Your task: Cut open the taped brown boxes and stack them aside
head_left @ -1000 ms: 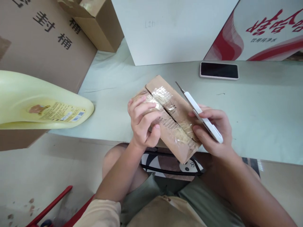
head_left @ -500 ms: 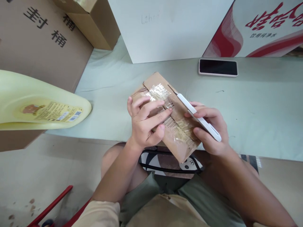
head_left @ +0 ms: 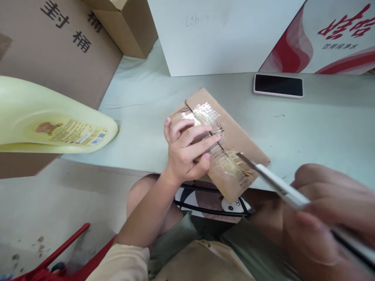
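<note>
While the left hand [head_left: 187, 152] lies with its fingers spread wide on top of a taped cardboard box [head_left: 234, 134], the right hand [head_left: 331, 210] is wrapped around a white utility knife [head_left: 283, 184]. The box is under the left hand, by the table's [head_left: 134, 128] near edge. It is probably light and quite stiff, but hard squeezing could dent it. Its shiny tape [head_left: 206, 112] might be slippery, so the bare side edges, away from the blade [head_left: 246, 159], seem best to hold. The left arm [head_left: 149, 212] slants up from below. The blurry right hand points the blade at the box; I can't tell if they touch.
</note>
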`<state>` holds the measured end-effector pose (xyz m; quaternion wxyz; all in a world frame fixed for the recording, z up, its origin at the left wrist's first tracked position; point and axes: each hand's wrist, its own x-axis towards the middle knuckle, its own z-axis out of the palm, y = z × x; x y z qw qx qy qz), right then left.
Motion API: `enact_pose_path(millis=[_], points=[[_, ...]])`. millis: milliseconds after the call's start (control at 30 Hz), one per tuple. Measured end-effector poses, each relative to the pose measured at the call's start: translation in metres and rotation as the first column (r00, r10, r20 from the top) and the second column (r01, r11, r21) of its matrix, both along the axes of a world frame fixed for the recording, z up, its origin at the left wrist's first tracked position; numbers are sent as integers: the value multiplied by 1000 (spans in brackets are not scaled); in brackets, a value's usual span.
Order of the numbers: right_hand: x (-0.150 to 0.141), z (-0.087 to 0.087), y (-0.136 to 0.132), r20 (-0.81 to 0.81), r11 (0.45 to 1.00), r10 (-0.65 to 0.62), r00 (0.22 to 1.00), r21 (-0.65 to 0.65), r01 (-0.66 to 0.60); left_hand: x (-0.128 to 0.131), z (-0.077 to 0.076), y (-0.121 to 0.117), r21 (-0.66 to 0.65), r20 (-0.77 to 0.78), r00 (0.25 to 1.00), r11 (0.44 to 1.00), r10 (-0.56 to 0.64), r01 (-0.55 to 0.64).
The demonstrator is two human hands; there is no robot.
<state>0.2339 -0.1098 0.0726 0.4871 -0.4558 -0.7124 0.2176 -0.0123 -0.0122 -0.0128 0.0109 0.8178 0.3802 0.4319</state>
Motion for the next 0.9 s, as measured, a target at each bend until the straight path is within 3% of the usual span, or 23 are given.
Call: enact_pose_path(millis=[133,367,567,733,900], points=[[-11,-2,-1,255,981,91,963,143,-130,1,2,-1,4,16,1000,1000,-6,6],[-10,-18,16,285,901,141,948,361,-243,1,2,-2,-53,5,1000,999,6,-6],[-11,-22,18,267,876,154,951,409,-257,1,3,-1,-31,28,1000,999,-7,7],[-10,-21,18,266,890,208,941,349,-295,2,4,-1,-1,40,999,1000,-7,7],[-9,-21,16,215,896,191,958,361,-259,1,3,-1,-60,15,1000,998,-6,7]])
